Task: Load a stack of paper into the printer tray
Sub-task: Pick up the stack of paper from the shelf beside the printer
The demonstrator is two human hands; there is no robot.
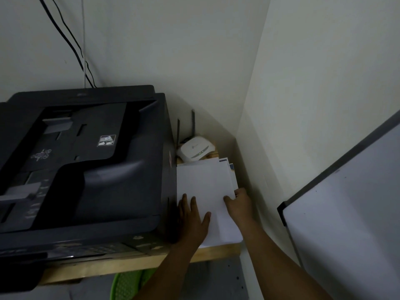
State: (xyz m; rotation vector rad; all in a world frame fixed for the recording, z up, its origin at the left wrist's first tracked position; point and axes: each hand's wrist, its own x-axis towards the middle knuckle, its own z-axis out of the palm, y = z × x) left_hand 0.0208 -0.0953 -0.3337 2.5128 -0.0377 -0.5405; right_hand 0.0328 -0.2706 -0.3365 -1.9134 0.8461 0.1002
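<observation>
We see a stack of paper [205, 182] lying on the wooden surface [216, 252], just to the right of the dark printer [86, 159] and touching its side. Our left hand [192, 215] rests flat on the top sheet near the printer, its fingers straight and spread. Our right hand [240, 204] holds the right edge of the stack, the thumb on top and the fingers curled around the side; how many sheets it grips we cannot tell. A few loose sheets with printed corners [227, 164] poke out at the far end of the stack. Behind the paper, in the corner by the wall, sits a white router [197, 151] with two upright antennas and small green lights. Black cables [69, 44] run down the wall to the back of the printer. To the right leans a whiteboard [350, 224] with a dark frame. Below the surface, part of a green basket [127, 284] shows.
</observation>
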